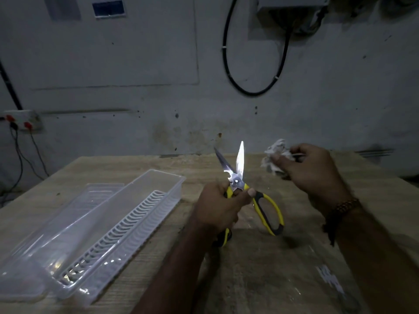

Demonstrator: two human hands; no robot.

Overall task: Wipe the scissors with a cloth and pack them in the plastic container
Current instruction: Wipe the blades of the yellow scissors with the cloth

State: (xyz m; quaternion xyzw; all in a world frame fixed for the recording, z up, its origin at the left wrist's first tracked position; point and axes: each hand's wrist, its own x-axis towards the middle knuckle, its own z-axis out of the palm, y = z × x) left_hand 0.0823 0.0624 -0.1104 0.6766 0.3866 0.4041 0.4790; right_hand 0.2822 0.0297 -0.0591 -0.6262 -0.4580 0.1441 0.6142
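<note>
Pale, rough-grained wooden table [260,279]: flat top with scuffs and faint white smears near the front right; bears all the items below or lies beneath them.

Long clear plastic container [97,241]: rectangular, thin-walled, glossy, lying diagonally on the left half of the table. A white ribbed plastic insert [118,232], with a row of curved slots, sits along its floor.

Clear plastic lid [74,207]: flat, shallowly ridged, lying just beside the container on its far left side, touching or overlapping it.

Yellow-and-black-handled steel scissors [235,177]: blades bright, polished and pointed, spread in a narrow V with tips up and away from the viewer; looped handles of yellow plastic with black inserts. Held above the table, right of the container and well apart from it.

Left hand [220,207]: fingers curled round the left handle, thumb pressed near the pivot; the right handle loop hangs free just to its right.

Right hand [310,171]: raised to the right of the blades, fingers closed on a crumpled white cloth [275,155], soft and wrinkled, bunched into a wad. The cloth is near the blade tips but not touching them. A brown beaded bracelet [344,206] circles the right wrist.
</note>
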